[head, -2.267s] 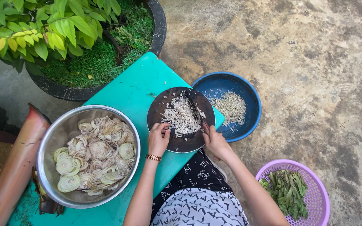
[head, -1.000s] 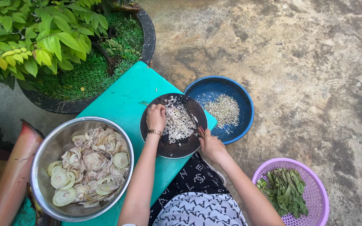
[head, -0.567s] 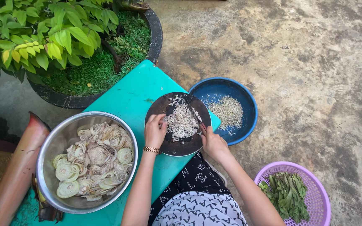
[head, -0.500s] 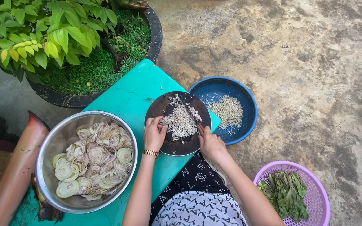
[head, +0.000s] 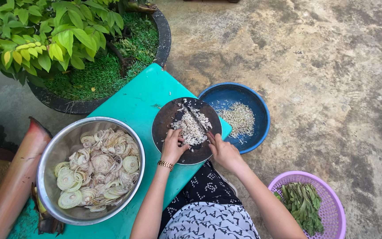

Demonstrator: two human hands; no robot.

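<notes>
A person, seen from above, works at a teal worktop (head: 133, 104) set outdoors on a concrete floor (head: 332, 66). Both hands are on a round dark board (head: 166, 124) at the worktop's far corner. The left hand (head: 173, 146) rests with curled fingers on a heap of pale chopped shreds (head: 191, 128), pinning its near edge. The right hand (head: 222, 150) is closed around the handle of a knife (head: 196, 118), whose blade lies across the heap, pointing away from the body.

Just beyond the right hand, on the floor beside the worktop, sits a blue bowl (head: 253, 132) holding a thin layer of the same fine shreds, so some of the chopping seems already done and tipped out. To the left of the left hand, on the worktop, stands a metal bowl (head: 49, 155) heaped with pale ringed slices, apparently uncut, which suggests most of the work is still ahead. Further left lies a long reddish-brown stalk (head: 14, 186).

Near the right elbow, on the floor, a purple basket (head: 332, 203) holds green leaves (head: 301, 203). Beyond the worktop, a large black planter (head: 162, 35) holds a leafy green shrub (head: 45, 31). A thin gold bracelet (head: 165, 164) circles the left wrist.
</notes>
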